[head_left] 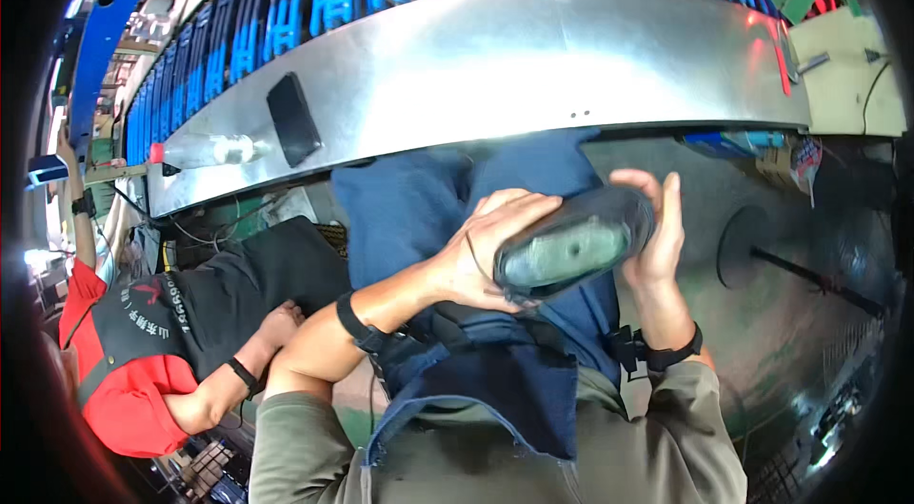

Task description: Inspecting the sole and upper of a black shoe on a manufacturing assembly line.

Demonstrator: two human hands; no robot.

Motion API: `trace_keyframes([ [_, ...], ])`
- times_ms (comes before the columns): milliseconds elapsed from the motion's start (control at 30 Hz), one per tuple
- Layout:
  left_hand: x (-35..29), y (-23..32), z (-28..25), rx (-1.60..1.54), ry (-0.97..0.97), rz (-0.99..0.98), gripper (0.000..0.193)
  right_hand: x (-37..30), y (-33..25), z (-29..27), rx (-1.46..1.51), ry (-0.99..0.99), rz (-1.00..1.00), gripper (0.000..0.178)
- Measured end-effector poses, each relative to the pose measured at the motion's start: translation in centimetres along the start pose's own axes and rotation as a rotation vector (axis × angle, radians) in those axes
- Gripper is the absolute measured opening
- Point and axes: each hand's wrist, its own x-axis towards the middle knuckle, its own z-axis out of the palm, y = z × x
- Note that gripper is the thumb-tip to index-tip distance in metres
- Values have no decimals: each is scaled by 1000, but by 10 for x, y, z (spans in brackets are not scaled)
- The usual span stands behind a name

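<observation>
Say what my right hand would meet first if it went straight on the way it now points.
Likely the metal bench, at its near edge; depth is unclear, so the right hand might pass above it.

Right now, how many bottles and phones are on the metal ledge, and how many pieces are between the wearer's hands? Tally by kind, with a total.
Clear bottle with red cap: 1
Black phone: 1
Dark shoe-shaped piece with green underside, between left hand and right hand: 1
Total: 3
</observation>
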Motion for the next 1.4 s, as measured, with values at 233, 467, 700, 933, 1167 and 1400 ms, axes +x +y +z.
trace_keyframes([
  [233, 60, -35, -123, -761, 661, -439, 46, 124, -36, -9, -1094, 88, -479, 35],
  [467, 101, -165, -396, 23, 984, -704, 93, 176, -21, -7, -1546, 288, -1067, 17],
  [700, 100, -258, -377, 1139, 776, -728, 69, 178, -18, -13, -1533, 287, -1108, 12],
  [933, 205, -158, -175, 978, 455, -31, 67, 172, -28, -6, -1487, 228, -1082, 22],
  [1167, 231, -137, -70, 912, 252, 8, 66, 203, -67, -36, -1227, -35, -787, 26],
  [1400, 239, -125, -81, 948, 158, -18, 62, 436, -278, -176, -1368, 697, -686, 42],
])
